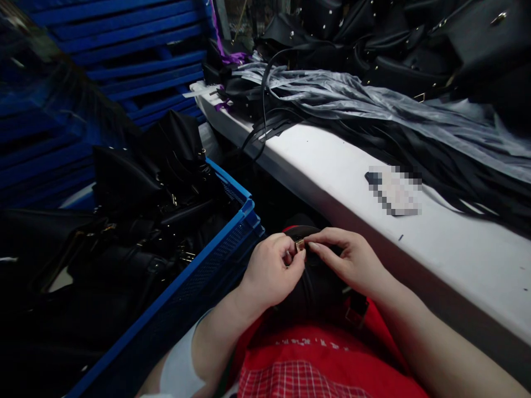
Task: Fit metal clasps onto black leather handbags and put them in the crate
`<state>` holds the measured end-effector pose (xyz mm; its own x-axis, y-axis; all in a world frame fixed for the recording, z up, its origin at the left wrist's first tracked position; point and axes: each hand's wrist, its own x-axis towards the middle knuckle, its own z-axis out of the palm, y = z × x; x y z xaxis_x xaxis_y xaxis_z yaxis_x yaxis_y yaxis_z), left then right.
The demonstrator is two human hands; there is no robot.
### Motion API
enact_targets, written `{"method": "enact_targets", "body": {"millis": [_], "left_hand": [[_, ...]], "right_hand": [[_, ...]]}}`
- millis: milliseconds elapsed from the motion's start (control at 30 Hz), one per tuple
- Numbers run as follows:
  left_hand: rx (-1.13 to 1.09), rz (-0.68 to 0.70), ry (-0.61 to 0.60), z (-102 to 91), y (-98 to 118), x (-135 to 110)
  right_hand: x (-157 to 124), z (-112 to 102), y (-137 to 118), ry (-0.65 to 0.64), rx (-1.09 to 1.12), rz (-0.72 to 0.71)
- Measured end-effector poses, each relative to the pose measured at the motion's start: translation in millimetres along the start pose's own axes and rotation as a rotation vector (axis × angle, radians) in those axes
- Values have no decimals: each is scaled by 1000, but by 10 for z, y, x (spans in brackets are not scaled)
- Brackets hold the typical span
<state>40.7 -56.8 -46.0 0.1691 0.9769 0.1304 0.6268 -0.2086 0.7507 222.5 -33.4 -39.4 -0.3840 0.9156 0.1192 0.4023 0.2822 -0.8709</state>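
A small gold-coloured buckle [300, 245] sits between the thumb and curled fingers of my left hand [269, 271]. Just to its right, the thumb and index finger of my right hand [352, 257] come together in a pinch at the buckle's side; what they grip is too small and dark to tell. Under both hands a black bag [317, 284] lies on my lap, against a red apron [315, 354]. The bag's dark strap curves behind my fingertips, and part of it is hidden by them.
On the left stands a blue plastic crate [199, 251] full of black bags [124, 249] with gold fittings. A white table [332, 171] runs along the right, bearing black straps [348, 127], plastic wrap, more bags and a blurred-out object [394, 190]. Blue stacked crates [136, 50] rise behind.
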Motion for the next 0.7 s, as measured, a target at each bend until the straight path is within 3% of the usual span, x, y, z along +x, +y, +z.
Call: {"method": "enact_targets", "body": {"millis": [100, 500, 700], "left_hand": [[73, 17, 18, 16, -18, 14], [296, 50, 51, 109, -40, 45], [300, 48, 41, 127, -71, 59]], "right_hand": [[44, 14, 3, -40, -26, -10], [139, 81, 17, 12, -105, 87], [158, 126, 22, 56, -334, 59]]}}
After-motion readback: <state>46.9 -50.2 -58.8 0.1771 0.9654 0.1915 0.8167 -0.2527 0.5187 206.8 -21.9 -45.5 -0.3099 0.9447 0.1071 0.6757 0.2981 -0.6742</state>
